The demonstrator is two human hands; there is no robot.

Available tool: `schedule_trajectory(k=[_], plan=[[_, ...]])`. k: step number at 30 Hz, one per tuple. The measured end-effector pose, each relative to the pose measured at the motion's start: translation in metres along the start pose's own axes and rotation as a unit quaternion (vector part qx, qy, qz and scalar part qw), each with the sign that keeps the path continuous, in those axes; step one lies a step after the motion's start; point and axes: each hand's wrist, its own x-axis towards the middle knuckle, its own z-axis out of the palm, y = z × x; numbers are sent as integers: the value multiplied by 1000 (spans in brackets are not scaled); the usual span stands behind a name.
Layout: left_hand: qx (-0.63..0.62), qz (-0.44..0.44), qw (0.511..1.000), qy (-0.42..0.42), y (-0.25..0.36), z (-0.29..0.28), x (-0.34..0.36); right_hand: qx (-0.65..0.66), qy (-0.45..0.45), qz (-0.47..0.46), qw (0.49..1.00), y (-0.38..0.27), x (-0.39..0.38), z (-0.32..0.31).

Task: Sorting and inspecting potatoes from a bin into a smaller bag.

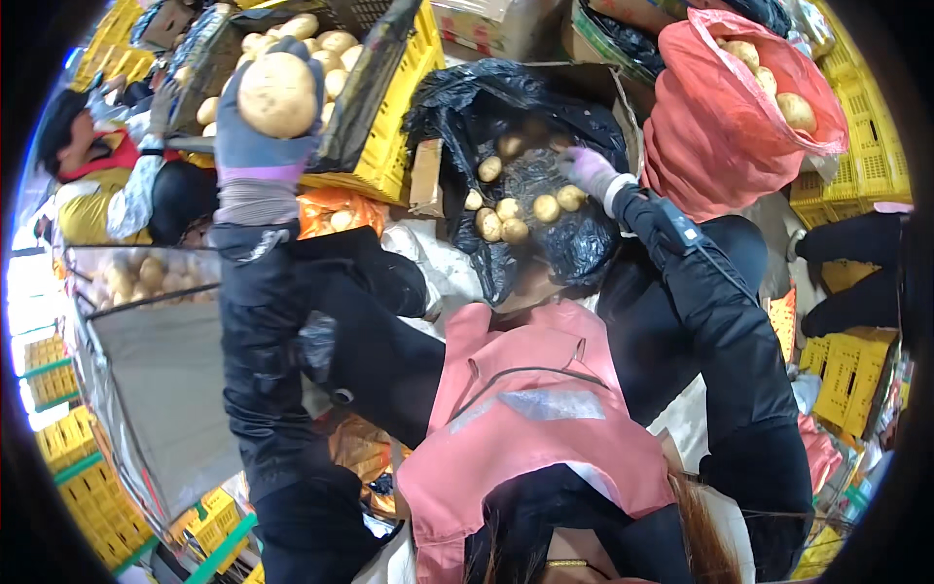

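Note:
My left hand [255,146], in a grey and purple glove, is closed on a large pale potato [278,94]. It is above the near side of a yellow crate [389,146] heaped with potatoes [336,44]. My right hand [591,171], gloved in pale purple, reaches over the right part of a carton lined with black plastic [530,83]. Its fingers are blurred, so their grip cannot be made out. Several small potatoes [508,208] lie in the lined carton, and one of them [570,198] is just below my right hand.
A red sack of potatoes [700,127] stands right of the carton. Left of me, a grey-sided bin [165,370] holds more potatoes. A co-worker [97,190] sits at the far left; another person's dark-clad legs [856,273] show at the right. Yellow crates [851,380] are stacked around.

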Motion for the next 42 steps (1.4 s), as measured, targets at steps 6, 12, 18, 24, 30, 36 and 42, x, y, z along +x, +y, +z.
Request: schedule_trajectory(k=[6, 12, 18, 24, 30, 36, 42], plan=[[-246, -155, 955, 56, 0, 61, 26, -340, 19, -130, 931, 51, -3, 87], [-649, -409, 613, 190, 50, 82, 44, -394, -76, -51, 914, 71, 37, 107], [-631, -347, 693, -33, 52, 81, 45, 158, -213, -45, 963, -9, 26, -4], [-519, -304, 783, -158, 73, 109, 20, 544, -202, -159, 799, -114, -80, -109], [-403, -277, 842, -228, 122, 145, 1, 622, -103, -237, 740, -157, -147, -119], [-377, -242, 878, -167, 136, 145, -5, 434, 6, -262, 862, -148, -153, -119], [-278, -228, 918, -166, 129, 146, 6, 471, -17, -257, 843, -142, -148, -117]])
